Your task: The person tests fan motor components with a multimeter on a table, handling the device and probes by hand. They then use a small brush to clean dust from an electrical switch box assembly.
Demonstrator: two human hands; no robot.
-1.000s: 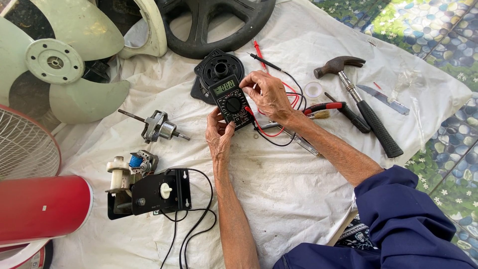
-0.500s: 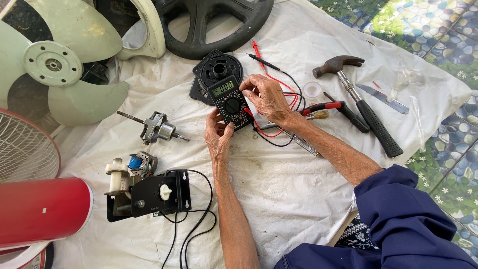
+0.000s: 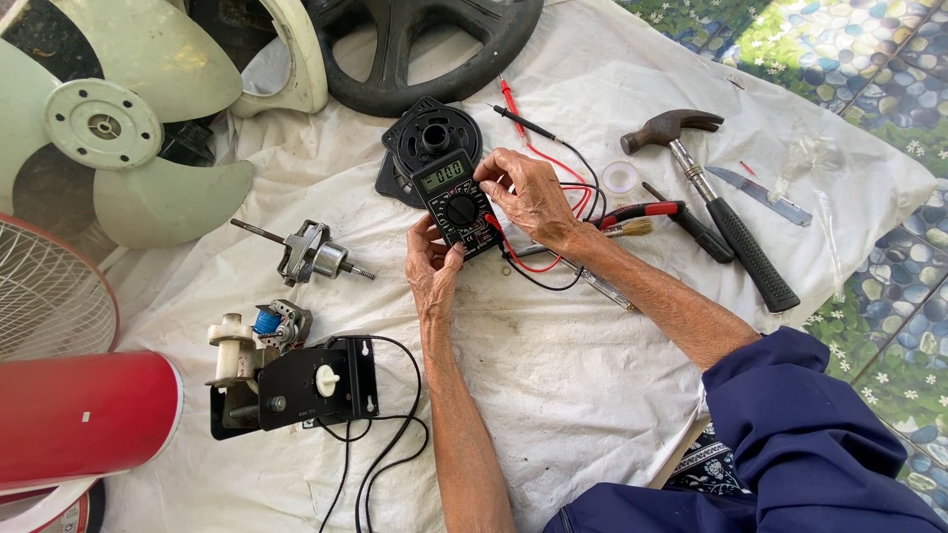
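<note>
both hands (image 3: 434, 266) on black multimeter (image 3: 456, 204)

black multimeter (image 3: 456, 204), white cloth (image 3: 553, 375), red probe (image 3: 512, 98)

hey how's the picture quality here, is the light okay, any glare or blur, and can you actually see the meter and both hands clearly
Head view: bright, even daylight with soft shadows, the white cloth pale but not blown out. The multimeter is sharp, its screen free of glare. Left hand and right hand show no motion blur. The hammer is crisp too. Mild wide-angle bending shows at the edges, as on the fan blade.
</note>
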